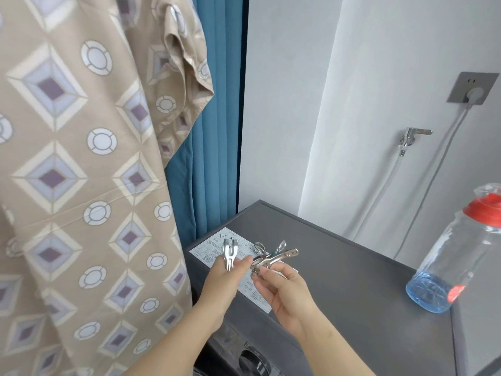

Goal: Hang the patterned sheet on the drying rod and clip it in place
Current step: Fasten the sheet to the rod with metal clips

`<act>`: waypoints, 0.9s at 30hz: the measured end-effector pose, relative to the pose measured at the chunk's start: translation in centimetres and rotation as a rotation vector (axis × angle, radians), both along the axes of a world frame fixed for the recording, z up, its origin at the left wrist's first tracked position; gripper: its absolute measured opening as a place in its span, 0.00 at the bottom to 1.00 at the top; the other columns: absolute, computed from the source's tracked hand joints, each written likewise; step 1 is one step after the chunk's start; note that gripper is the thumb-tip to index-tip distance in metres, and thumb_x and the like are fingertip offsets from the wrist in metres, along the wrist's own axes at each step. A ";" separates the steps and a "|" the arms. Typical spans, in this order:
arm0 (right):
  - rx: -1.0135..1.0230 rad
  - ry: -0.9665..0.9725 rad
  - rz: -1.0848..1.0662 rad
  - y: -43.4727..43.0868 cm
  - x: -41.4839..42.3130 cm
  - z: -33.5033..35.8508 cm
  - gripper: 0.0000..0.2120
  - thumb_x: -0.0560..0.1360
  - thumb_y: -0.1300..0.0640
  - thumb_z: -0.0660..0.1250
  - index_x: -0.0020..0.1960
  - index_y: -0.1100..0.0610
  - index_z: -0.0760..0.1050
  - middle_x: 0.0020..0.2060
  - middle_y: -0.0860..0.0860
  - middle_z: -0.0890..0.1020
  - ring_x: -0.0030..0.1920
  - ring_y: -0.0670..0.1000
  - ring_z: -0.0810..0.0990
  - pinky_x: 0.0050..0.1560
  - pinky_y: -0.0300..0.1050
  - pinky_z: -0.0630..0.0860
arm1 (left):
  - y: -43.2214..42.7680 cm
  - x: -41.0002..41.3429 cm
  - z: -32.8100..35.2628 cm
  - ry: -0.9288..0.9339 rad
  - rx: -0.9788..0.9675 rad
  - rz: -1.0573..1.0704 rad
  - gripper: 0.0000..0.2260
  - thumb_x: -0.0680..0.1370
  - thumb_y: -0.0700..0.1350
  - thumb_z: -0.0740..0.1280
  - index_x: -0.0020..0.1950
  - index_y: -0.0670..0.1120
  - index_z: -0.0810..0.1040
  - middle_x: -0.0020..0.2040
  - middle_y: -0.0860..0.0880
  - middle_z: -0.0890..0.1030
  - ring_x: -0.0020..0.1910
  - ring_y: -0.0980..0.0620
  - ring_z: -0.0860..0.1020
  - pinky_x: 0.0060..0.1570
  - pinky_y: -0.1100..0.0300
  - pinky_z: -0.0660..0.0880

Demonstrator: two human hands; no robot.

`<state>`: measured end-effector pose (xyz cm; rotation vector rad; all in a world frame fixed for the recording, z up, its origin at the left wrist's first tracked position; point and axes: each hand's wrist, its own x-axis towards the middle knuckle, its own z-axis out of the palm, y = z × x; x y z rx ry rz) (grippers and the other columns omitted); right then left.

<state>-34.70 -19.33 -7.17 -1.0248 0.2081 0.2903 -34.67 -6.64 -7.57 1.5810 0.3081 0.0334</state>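
1. The beige patterned sheet with purple diamonds and white circles (81,158) hangs on the left, in front of a blue pleated curtain (214,131); what it hangs from is out of view.
2. The left hand (225,283) pinches one shiny metal clip (230,252) in its fingers (240,265).
3. The right hand (284,291) curls its fingers (267,286) round a bunch of silver metal clips (273,256).
4. Both hands are held over the grey washing-machine surface (352,280), just beside the sheet.
5. A clear plastic bottle with a red cap (455,256) stands on it at the right.
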 end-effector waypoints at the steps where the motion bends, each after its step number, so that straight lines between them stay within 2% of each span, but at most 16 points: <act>1: -0.005 -0.025 0.027 0.2 -0.1 0.3 0.04 0.74 0.68 0.66 0.44 0.61 0.74 0.45 0.59 0.84 0.39 0.50 0.84 0.39 0.37 0.80 | 0.2 -0.3 0.4 -0.025 0.052 -0.029 0.07 0.74 0.51 0.68 0.46 0.48 0.75 0.34 0.54 0.74 0.34 0.56 0.72 0.37 0.60 0.67; 3: -0.034 -0.064 0.073 0.6 -0.4 0.8 0.02 0.75 0.66 0.66 0.45 0.61 0.75 0.44 0.57 0.85 0.40 0.49 0.84 0.39 0.37 0.80 | 0.6 -1.1 1.4 -0.064 0.176 -0.039 0.04 0.74 0.51 0.70 0.43 0.51 0.78 0.40 0.55 0.80 0.42 0.56 0.77 0.41 0.61 0.71; 6: -0.083 -0.103 0.114 1.4 -0.7 1.8 0.05 0.76 0.66 0.65 0.41 0.62 0.75 0.35 0.54 0.83 0.37 0.48 0.83 0.38 0.36 0.79 | 1.6 -1.7 2.4 -0.103 0.298 0.015 0.06 0.73 0.52 0.69 0.43 0.50 0.81 0.41 0.51 0.83 0.46 0.52 0.80 0.47 0.59 0.73; 10: -0.155 -0.202 0.164 2.7 -1.1 3.5 0.06 0.75 0.66 0.65 0.40 0.61 0.76 0.31 0.53 0.82 0.34 0.47 0.82 0.37 0.36 0.78 | 3.0 -2.6 3.9 -0.189 0.241 0.044 0.04 0.73 0.50 0.71 0.43 0.50 0.82 0.42 0.50 0.84 0.47 0.50 0.81 0.49 0.57 0.75; 13: -0.194 -0.263 0.130 3.7 -1.4 5.2 0.02 0.75 0.62 0.67 0.43 0.59 0.75 0.36 0.53 0.79 0.36 0.49 0.80 0.38 0.39 0.78 | 4.2 -3.3 5.9 -0.250 0.255 0.093 0.04 0.73 0.49 0.71 0.42 0.50 0.81 0.41 0.49 0.84 0.46 0.49 0.80 0.45 0.58 0.73; 17: -0.100 -0.275 0.059 4.8 -0.9 8.4 0.13 0.72 0.50 0.69 0.51 0.57 0.73 0.46 0.55 0.78 0.41 0.51 0.79 0.38 0.43 0.78 | 6.2 -4.2 9.0 -0.308 0.330 0.131 0.10 0.71 0.54 0.71 0.44 0.48 0.80 0.41 0.45 0.83 0.42 0.47 0.79 0.43 0.53 0.73; 19: -0.043 -0.296 0.118 5.4 -0.9 10.6 0.16 0.70 0.45 0.67 0.49 0.56 0.74 0.43 0.55 0.80 0.40 0.51 0.80 0.36 0.42 0.77 | 7.2 -4.8 10.6 -0.352 0.342 0.125 0.12 0.71 0.54 0.72 0.45 0.46 0.81 0.36 0.46 0.80 0.36 0.50 0.77 0.40 0.55 0.72; 21: -0.019 -0.325 0.148 6.3 -1.2 12.6 0.17 0.67 0.43 0.67 0.46 0.55 0.74 0.36 0.52 0.81 0.35 0.48 0.81 0.34 0.41 0.76 | 8.2 -5.4 12.1 -0.391 0.324 0.134 0.12 0.71 0.52 0.72 0.46 0.43 0.81 0.30 0.50 0.74 0.30 0.53 0.71 0.34 0.58 0.67; 23: 0.031 -0.387 0.173 7.4 -1.6 14.5 0.18 0.64 0.43 0.67 0.46 0.56 0.75 0.32 0.50 0.81 0.31 0.46 0.80 0.31 0.39 0.76 | 9.3 -6.1 13.7 -0.440 0.305 0.140 0.14 0.69 0.54 0.73 0.45 0.44 0.81 0.31 0.49 0.77 0.32 0.50 0.73 0.36 0.56 0.69; 25: 0.089 -0.449 0.188 8.5 -2.2 16.2 0.17 0.63 0.44 0.67 0.44 0.56 0.75 0.32 0.50 0.81 0.31 0.46 0.80 0.29 0.38 0.76 | 10.4 -6.9 15.5 -0.482 0.313 0.158 0.09 0.71 0.52 0.73 0.43 0.48 0.80 0.31 0.54 0.80 0.31 0.56 0.75 0.37 0.57 0.71; 27: 0.127 -0.503 0.202 9.6 -2.6 17.6 0.16 0.63 0.45 0.66 0.43 0.56 0.74 0.32 0.50 0.81 0.31 0.46 0.81 0.31 0.38 0.77 | 11.4 -7.6 17.2 -0.532 0.290 0.162 0.03 0.73 0.47 0.71 0.40 0.51 0.79 0.26 0.60 0.77 0.25 0.64 0.72 0.33 0.61 0.67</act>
